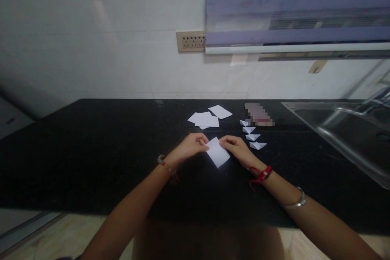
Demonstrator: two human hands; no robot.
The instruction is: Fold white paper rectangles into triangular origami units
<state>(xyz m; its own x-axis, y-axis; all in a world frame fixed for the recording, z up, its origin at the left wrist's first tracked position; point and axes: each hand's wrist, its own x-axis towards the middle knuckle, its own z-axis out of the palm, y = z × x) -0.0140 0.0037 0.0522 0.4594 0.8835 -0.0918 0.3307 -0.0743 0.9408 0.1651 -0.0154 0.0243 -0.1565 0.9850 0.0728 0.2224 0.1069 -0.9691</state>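
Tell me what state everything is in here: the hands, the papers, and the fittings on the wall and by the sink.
White sheet: held, looks flat
Left hand: pinching its left corner
Right hand: pinching its upper right edge
Loose sheets: lying flat, some overlapping
Four small papers: folded, in a row
Wall sockets: no plug visible
Tap: cannot tell whether running

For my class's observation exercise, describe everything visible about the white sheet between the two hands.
The white sheet looks like plain paper: four-sided, roughly flat, without visible marks; faint folds can't be ruled out. It lies cornerwise over the black counter, with the left grip at its left corner, the right grip at its upper-right edge.
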